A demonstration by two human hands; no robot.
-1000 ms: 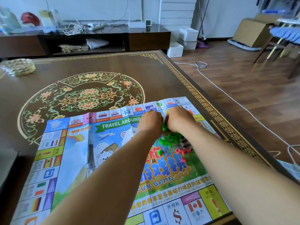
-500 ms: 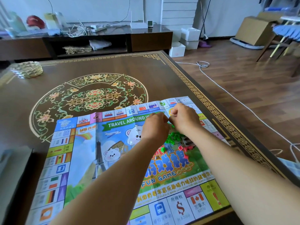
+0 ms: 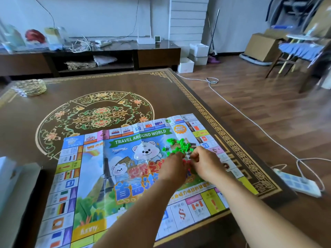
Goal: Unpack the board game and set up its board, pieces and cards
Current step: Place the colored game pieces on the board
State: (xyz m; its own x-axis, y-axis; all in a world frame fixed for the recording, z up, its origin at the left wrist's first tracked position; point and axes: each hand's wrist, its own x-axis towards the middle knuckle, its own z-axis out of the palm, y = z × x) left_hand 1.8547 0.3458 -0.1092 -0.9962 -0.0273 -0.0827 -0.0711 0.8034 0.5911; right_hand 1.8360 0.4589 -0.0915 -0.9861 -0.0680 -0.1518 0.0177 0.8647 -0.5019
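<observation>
The paper game board (image 3: 100, 178), printed "TRAVEL AROUND WORLD", lies unfolded on the brown table (image 3: 111, 90). A heap of small green pieces (image 3: 179, 147) sits on the board's right part, just beyond my fingers. My left hand (image 3: 174, 167) and right hand (image 3: 206, 163) meet fingertip to fingertip behind that heap. Both have curled fingers that pinch what looks like a clear plastic bag (image 3: 188, 155). A few red pieces (image 3: 187, 161) show between the hands. Whatever else the bag holds is hidden by my fingers.
A pale open box (image 3: 16, 185) stands at the table's left edge. A woven dish (image 3: 30, 87) sits at the far left corner. On the floor to the right lie a power strip (image 3: 297, 183) and its white cable (image 3: 232, 104). A chair (image 3: 300, 51) stands further right.
Both hands have drawn back toward me across the board. The green pieces, earlier under my fingers, now lie bare in a heap beyond them.
</observation>
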